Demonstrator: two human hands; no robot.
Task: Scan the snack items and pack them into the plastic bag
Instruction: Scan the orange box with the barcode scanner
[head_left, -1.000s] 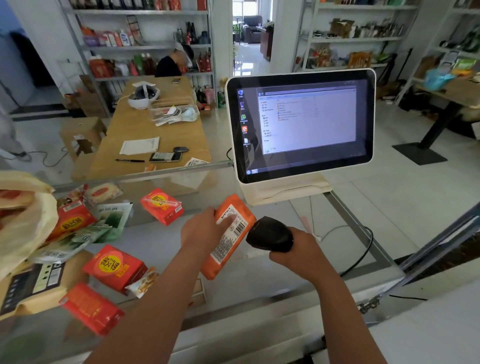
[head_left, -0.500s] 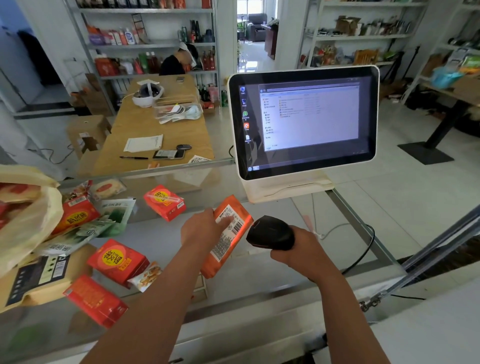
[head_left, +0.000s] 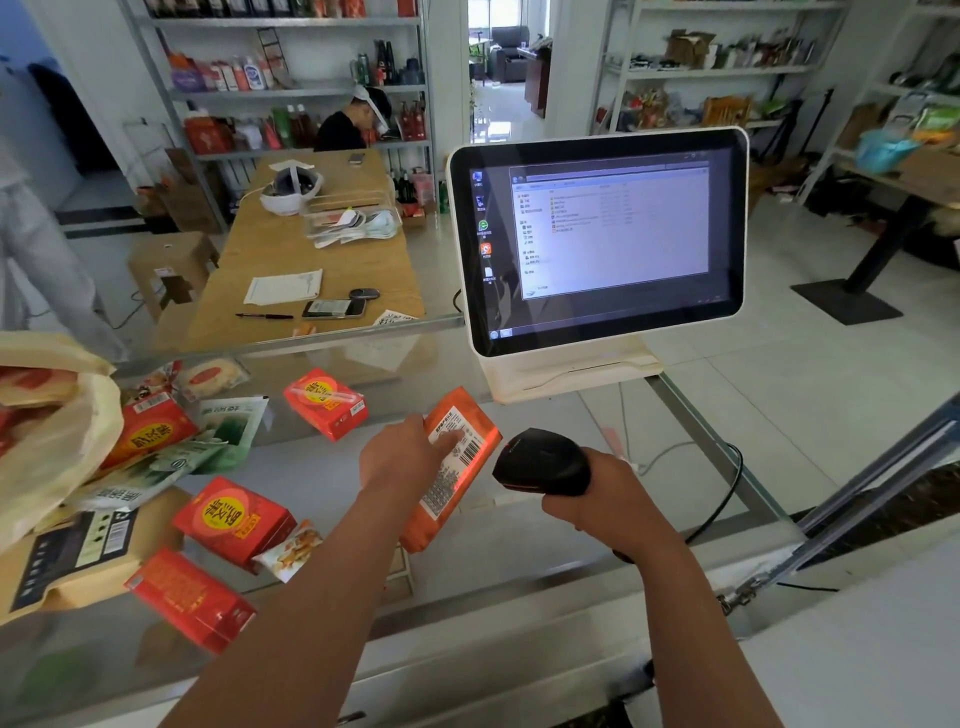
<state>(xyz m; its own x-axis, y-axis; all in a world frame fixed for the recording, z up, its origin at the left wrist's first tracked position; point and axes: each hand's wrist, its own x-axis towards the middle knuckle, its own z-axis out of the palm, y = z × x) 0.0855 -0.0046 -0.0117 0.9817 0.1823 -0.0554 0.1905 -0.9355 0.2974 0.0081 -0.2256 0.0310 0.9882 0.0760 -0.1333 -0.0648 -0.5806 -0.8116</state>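
My left hand (head_left: 397, 457) grips an orange snack packet (head_left: 457, 478) above the glass counter, its barcode label turned to the right. My right hand (head_left: 597, 499) holds a black barcode scanner (head_left: 540, 460) with its head just right of the label, and a red glow lies on the barcode. Several red snack boxes (head_left: 234, 519) and green packets (head_left: 228, 426) lie on the counter to the left. A pale plastic bag (head_left: 47, 441) with snacks inside sits at the far left.
A white touchscreen terminal (head_left: 597, 239) stands on the glass counter (head_left: 545, 545) behind my hands. A brown paper pouch (head_left: 78, 556) lies at the front left. Beyond the counter are a wooden table (head_left: 311, 249), store shelves and a seated person.
The packet and scanner stay almost where they were. A red scan light now falls on the barcode. My view has shifted slightly.
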